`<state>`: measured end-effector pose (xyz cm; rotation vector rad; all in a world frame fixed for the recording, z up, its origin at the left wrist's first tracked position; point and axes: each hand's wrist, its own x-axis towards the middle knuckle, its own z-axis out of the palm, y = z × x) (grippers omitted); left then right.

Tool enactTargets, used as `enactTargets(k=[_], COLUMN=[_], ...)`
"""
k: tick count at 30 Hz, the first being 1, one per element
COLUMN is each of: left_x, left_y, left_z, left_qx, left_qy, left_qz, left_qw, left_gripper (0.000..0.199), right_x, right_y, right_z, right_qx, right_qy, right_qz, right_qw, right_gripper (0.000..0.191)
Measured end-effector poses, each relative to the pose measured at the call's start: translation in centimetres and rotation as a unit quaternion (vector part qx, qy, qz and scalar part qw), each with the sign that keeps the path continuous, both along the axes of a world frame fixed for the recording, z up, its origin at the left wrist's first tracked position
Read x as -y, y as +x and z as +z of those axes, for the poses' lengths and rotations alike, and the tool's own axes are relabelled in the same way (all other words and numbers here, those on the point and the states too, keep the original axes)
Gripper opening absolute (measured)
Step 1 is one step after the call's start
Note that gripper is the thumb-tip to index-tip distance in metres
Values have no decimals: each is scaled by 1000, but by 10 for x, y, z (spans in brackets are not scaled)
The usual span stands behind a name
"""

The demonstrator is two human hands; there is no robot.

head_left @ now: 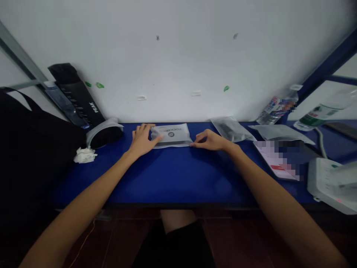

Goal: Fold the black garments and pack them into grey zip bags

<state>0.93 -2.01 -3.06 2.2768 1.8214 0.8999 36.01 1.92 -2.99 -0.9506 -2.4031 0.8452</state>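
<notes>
A flat frosted plastic bag (174,134) with dark lettering and a round logo lies on the blue table (178,178) near the wall. My left hand (142,140) rests at its left end, fingers spread, the thumb lying on the bag's surface. At the bag's lower right corner, my right hand (208,140) pinches the edge between thumb and fingertips. To the right of that hand lies another frosted bag (234,129) with something dark inside.
On the left stand a black PEAK bag (80,96), a clear bottle (65,104), crumpled tissue (85,155) and a large black bag (33,156). Rightward are a third frosted bag (281,133), a phone (276,160), two bottles (279,106) and a white power strip (329,186).
</notes>
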Motion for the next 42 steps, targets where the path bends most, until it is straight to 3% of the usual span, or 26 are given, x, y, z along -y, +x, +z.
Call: enactTargets(k=[2,4,12,23,42], left_x=[-2,-5,-4,-3,-2], left_y=[-3,-5,9,6,9], left_z=[1,-3,-28,-22,-25], left_qx=[22,36,100,140,121], left_qy=[-18,-51,-14,21,48], left_qz=[56,72,6,-75,-95], left_qw=[998,995,995,987,987], left_gripper=[72,79,77,75,70], right_x=[0,0,2,9,13], right_y=[0,-1,-3,-9,-18], right_z=[1,2,5,3,2], right_qx=[11,19,35,34,31], right_qy=[0,-3,-11,-45,-32], right_qz=[-3,-6,16,17,35], right_qw=[1000,1000,999,998,998], right_gripper=[47,39,36,41,39])
